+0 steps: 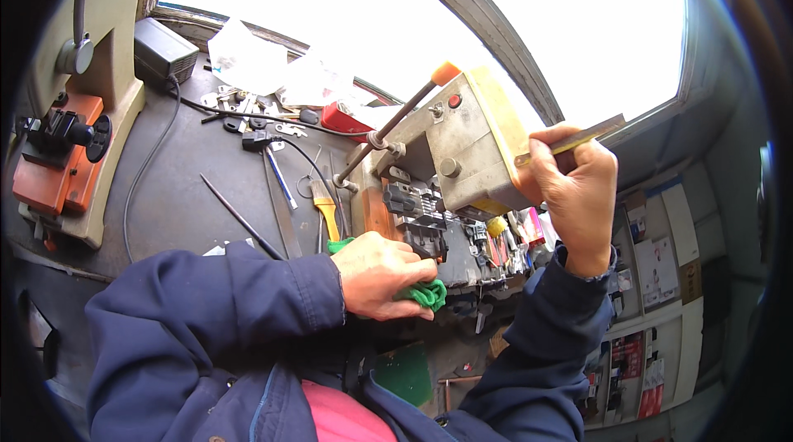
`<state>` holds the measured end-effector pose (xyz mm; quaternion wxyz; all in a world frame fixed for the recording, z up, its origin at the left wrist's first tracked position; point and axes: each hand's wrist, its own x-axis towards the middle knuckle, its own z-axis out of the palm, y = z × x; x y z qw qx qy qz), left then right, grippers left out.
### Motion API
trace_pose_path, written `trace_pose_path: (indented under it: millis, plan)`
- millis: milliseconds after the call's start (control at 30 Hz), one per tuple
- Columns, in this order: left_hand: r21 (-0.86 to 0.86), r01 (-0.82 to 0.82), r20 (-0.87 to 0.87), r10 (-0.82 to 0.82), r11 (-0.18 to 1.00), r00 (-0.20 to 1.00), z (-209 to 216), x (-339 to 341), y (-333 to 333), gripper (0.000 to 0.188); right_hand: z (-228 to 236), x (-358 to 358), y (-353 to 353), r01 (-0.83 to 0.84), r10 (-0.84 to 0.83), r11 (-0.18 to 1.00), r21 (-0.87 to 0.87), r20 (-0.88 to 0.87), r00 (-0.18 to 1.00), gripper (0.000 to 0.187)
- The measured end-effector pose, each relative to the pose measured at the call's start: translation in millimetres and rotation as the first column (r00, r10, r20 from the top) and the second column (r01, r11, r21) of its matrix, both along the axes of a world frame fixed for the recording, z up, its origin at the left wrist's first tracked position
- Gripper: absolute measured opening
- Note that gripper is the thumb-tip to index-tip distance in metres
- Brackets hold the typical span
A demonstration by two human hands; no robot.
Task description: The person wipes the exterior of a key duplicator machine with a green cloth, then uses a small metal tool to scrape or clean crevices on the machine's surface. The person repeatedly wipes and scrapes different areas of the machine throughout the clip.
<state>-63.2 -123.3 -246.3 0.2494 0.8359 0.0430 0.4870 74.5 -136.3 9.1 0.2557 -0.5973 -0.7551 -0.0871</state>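
Observation:
My left hand (382,275) is closed round a crumpled green cloth (428,295), close to the front of a key-cutting machine (479,144). The machine has a beige body, an orange-tipped lever (413,107) and a dark clamp (413,201). Raised at the machine's right side, my right hand (578,186) pinches a slim, flat, yellow-and-grey tool (582,139) between thumb and fingers. Its grey end points up and to the right; its exact kind cannot be made out.
A second machine with an orange base (74,161) stands at left. Loose keys (248,107), a brush (325,206), a dark rod (239,215) and a black cable (149,169) lie on the bench. Small tools (500,244) crowd the right edge. Windows rise behind; shelves (652,310) stand right.

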Motion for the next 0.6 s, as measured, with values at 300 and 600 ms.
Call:
trace_pose_path:
  millis: [300, 600]
  plan:
    - [-0.009, -0.005, 0.007, 0.005, 1.000, 1.000, -0.7, 0.5, -0.5, 0.045, 0.9, -0.8, -1.0, -0.020, 0.020, 1.000, -0.024, 0.002, 1.000, 0.010]
    - [0.010, -0.001, 0.056, 0.001, 1.000, 0.998, -1.0, 2.4, -0.4, 0.044, -0.8, -0.6, -2.3, -0.035, 0.034, 0.997, 0.064, 0.015, 0.999, 0.010]
